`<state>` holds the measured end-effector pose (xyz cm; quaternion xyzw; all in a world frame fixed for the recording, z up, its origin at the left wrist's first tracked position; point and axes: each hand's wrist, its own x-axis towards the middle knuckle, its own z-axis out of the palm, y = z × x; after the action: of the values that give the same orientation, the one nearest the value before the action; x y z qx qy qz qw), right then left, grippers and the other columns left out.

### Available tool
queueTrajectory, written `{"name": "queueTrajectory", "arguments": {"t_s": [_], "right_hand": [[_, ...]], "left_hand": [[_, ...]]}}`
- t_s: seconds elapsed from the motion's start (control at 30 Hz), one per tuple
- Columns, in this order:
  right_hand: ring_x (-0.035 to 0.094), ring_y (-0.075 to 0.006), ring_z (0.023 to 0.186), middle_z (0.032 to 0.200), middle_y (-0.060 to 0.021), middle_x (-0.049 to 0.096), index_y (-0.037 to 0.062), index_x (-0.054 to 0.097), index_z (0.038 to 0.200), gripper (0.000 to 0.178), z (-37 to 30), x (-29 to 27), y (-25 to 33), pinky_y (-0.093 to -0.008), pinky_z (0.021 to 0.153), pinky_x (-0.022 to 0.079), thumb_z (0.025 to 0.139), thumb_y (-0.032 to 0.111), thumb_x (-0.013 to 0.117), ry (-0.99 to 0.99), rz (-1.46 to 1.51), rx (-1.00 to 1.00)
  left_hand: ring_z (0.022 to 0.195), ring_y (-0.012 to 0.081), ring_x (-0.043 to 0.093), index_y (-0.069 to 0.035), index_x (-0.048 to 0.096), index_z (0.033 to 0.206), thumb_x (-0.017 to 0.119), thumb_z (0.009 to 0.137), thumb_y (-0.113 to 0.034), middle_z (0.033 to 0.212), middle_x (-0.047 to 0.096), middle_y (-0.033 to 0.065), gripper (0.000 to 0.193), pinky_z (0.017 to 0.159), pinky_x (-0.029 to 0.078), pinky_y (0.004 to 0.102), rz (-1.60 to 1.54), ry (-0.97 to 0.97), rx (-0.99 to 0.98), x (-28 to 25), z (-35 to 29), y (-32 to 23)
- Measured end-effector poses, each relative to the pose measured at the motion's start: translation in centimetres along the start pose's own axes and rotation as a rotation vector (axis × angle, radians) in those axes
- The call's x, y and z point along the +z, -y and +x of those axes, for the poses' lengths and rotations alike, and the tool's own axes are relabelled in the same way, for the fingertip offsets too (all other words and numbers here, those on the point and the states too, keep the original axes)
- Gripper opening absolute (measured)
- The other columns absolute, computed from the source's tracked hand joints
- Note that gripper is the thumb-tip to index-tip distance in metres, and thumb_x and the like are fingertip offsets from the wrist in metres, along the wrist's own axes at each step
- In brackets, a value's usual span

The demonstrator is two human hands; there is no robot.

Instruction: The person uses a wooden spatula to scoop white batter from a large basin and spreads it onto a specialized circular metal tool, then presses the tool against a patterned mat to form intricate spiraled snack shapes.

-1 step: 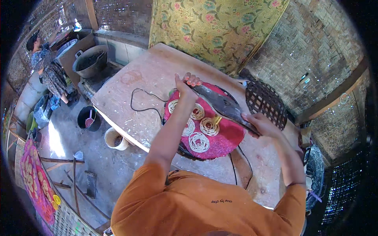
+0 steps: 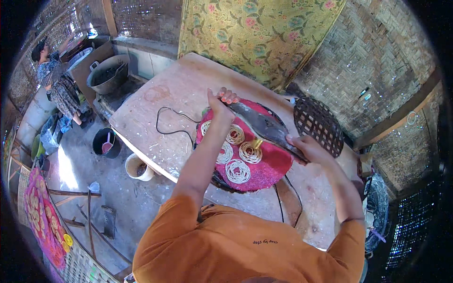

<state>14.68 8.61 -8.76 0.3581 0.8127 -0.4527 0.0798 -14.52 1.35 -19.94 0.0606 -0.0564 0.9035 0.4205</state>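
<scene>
The left grip [image 2: 222,101] and the right grip [image 2: 306,148] each clasp one end of a single dark, long bar [image 2: 262,125]. Both forearms reach forward, the right one slanting inward. Between and below the grips, one shiny golden tube [image 2: 256,143] and five visible pale, stringy coils [image 2: 237,170] are above one round magenta sheet [image 2: 278,165].

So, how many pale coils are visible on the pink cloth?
5 visible: one coil left of the left forearm; right of it, a top coil, a middle-left coil, a middle-right coil and a bottom coil. The forearm and dark tool may hide more.
</scene>
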Motion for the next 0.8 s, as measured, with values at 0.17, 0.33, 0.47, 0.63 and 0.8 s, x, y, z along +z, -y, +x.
{"name": "queueTrajectory", "arguments": {"t_s": [0.17,0.33,0.47,0.63,0.8], "right_hand": [[0.048,-0.0092,0.046,0.056,-0.0011,0.054,0.009,0.058,0.061,0.062,1.5,1.5,0.7,-0.026,0.04,0.035,0.084,0.066,0.046,-0.022,0.048,-0.079],[0.045,-0.0064,0.052,0.057,0.0038,0.049,0.0059,0.06,0.078,0.053,-2.5,-1.1,4.8,-0.0244,0.046,0.033,0.089,0.056,0.047,0.156,0.12,-0.275],[0.051,-0.013,0.054,0.059,-0.0042,0.055,0.0028,0.062,0.083,0.044,-6.8,-1.0,8.0,-0.0291,0.05,0.039,0.091,0.045,0.052,0.222,0.076,-0.42],[0.053,-0.024,0.052,0.058,-0.0179,0.052,0.0014,0.064,0.081,0.043,-5.6,1.9,5.8,-0.0351,0.054,0.042,0.09,0.042,0.052,0.05,-0.487,-0.712],[0.049,-0.016,0.052,0.053,-0.0058,0.051,0.0002,0.06,0.074,0.051,-0.2,2.4,-1.4,-0.0325,0.055,0.042,0.095,0.043,0.041,0.129,-0.184,-0.511]], "left_hand": [[0.04,0.0116,0.027,-0.015,0.036,0.058,0.024,0.089,-0.061,0.044,0.026,-0.0037,0.057,0.046,0.028,0.0265,0.064,-0.005,-0.009,1.9,0.0,-3.8],[0.085,0.0215,0.057,-0.008,0.054,0.094,0.037,0.087,-0.06,0.087,0.059,0.0064,0.055,0.081,0.045,0.0375,0.417,0.117,0.159,15.4,-7.9,-4.1],[0.101,0.0269,0.058,-0.004,0.054,0.119,0.077,0.071,-0.032,0.105,0.064,0.011,0.06,0.09,0.044,0.0363,1.93,0.499,-0.312,15.5,-16.9,-4.7],[0.082,0.0218,0.05,-0.006,0.051,0.103,0.07,0.076,-0.028,0.088,0.054,0.0069,0.04,0.075,0.038,0.0335,1.555,0.804,-0.82,9.1,-20.2,-0.8],[0.063,0.0166,0.041,-0.008,0.048,0.087,0.063,0.082,-0.024,0.07,0.044,0.0027,0.023,0.06,0.032,0.0308,0.529,0.529,-1.381,4.9,-21.0,3.0]]}}
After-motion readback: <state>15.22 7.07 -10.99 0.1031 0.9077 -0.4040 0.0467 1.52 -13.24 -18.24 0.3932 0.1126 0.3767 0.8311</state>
